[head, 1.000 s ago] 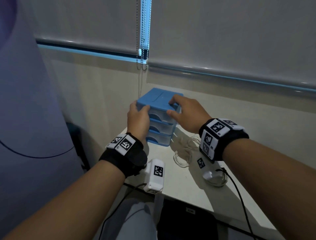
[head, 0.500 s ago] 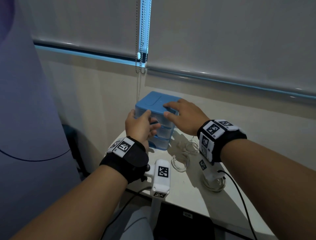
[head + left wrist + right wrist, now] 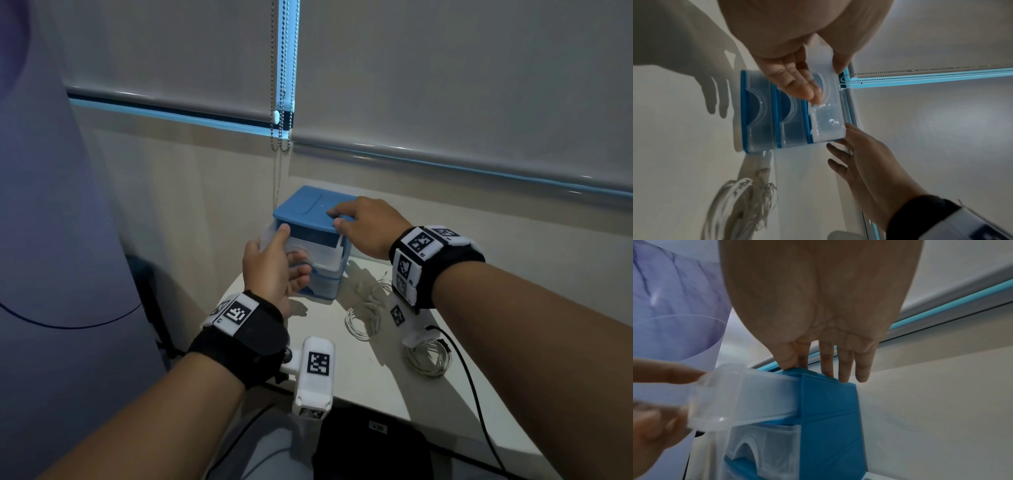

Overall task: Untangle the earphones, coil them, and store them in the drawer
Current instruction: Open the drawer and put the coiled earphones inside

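head view: left hand [image 3: 270, 270] gripping translucent top drawer [image 3: 308, 248], part-drawn; right hand [image 3: 366, 228] flat on blue drawer unit [image 3: 308, 209], presumably steadying; coiled earphones [image 3: 359, 318] on table [image 3: 359, 377], 5 o'clock of unit.

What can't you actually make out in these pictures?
- Inside of the top drawer: frosted plastic and motion blur in all views; contents unknown.
- Earphones: head view too small, left wrist view blurred; tangles unclear.
- Left hand fingertips: hidden under the drawer front.
- Lower drawers: contents hidden by frosted fronts.
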The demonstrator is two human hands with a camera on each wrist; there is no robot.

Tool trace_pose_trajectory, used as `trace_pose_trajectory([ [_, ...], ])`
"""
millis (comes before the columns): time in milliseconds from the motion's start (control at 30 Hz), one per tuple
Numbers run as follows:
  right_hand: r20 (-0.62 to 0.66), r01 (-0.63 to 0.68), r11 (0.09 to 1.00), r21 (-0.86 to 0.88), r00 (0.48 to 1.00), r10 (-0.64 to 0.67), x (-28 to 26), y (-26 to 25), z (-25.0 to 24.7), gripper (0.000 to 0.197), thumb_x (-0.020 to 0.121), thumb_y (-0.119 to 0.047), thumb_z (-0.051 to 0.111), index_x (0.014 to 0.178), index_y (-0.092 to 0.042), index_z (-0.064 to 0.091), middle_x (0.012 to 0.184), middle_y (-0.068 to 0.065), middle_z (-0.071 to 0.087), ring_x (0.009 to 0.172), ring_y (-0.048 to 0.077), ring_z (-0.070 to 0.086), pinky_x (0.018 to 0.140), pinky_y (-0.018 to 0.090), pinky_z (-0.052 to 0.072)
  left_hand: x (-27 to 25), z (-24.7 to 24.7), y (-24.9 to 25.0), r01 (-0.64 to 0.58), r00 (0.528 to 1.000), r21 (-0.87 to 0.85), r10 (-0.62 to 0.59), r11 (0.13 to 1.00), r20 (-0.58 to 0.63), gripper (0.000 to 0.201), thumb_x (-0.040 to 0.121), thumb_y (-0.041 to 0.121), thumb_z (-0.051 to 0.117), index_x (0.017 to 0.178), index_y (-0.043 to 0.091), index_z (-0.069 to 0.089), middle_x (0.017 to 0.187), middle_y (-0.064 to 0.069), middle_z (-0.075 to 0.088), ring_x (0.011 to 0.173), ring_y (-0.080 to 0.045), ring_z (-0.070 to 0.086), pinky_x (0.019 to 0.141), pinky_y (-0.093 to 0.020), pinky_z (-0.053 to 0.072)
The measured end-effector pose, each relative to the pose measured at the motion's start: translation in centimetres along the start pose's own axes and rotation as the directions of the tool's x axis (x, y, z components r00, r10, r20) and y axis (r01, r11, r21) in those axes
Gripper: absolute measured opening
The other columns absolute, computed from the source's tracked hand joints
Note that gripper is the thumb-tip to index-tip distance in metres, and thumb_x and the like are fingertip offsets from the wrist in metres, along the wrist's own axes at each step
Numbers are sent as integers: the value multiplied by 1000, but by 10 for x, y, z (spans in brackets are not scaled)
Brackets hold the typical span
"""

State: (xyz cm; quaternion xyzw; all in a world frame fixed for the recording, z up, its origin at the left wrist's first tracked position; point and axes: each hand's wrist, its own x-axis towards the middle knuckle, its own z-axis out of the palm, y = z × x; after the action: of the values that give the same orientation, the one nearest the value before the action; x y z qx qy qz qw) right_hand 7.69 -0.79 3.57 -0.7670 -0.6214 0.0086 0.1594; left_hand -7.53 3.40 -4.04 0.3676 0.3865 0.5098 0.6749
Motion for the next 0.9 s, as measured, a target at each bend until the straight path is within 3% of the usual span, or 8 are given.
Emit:
trace_pose_trajectory([
  [133,-8,-21,999,29,1000,21,-2,-1,1,38,105,-32,50,142,-28,60,153,4,51,139,26,46,111,32,33,-13,-20,7,-4,1000,111,5,994,-8,30,97,42,62,117,20,56,90,-7,64,64,-19,63,50,-28,52],
  [233,-8,-30,999,33,1000,31,-3,-3,2,38,105,-32,50,142,-28,59,153,5,50,139,26,46,112,32,33,-17,-30,15,-35,999,146,37,989,-14,29,97,34,63,121,17,59,100,-6,63,80,-22,64,62,-33,57],
  [333,-3,-41,998,39,999,41,-4,-4,2,38,105,-32,50,142,-28,59,154,5,50,140,27,46,112,32,33,-22,-35,21,-43,999,115,43,992,2,25,97,21,62,121,12,60,98,-7,63,73,-20,62,65,-33,57],
  [400,-3,-45,998,52,999,46,-4,-5,2,38,105,-31,49,142,-28,59,154,4,50,140,26,46,112,32,33,-26,-39,22,-48,999,113,48,992,3,17,97,17,59,113,13,62,94,-5,61,70,-19,60,64,-32,55],
  [533,-9,-59,996,71,998,60,-5,-7,3,38,105,-31,49,142,-29,58,154,5,50,139,27,46,111,32,33,-30,-46,20,-67,997,135,73,988,-36,6,95,19,57,96,21,63,96,-3,60,78,-22,60,59,-28,46],
  [900,-16,-59,995,82,998,61,-5,-7,5,38,106,-30,48,143,-28,58,154,4,50,139,27,47,111,32,34,-35,-49,21,-64,997,160,71,985,-34,5,96,21,56,96,22,60,94,-2,58,76,-21,59,57,-28,40],
])
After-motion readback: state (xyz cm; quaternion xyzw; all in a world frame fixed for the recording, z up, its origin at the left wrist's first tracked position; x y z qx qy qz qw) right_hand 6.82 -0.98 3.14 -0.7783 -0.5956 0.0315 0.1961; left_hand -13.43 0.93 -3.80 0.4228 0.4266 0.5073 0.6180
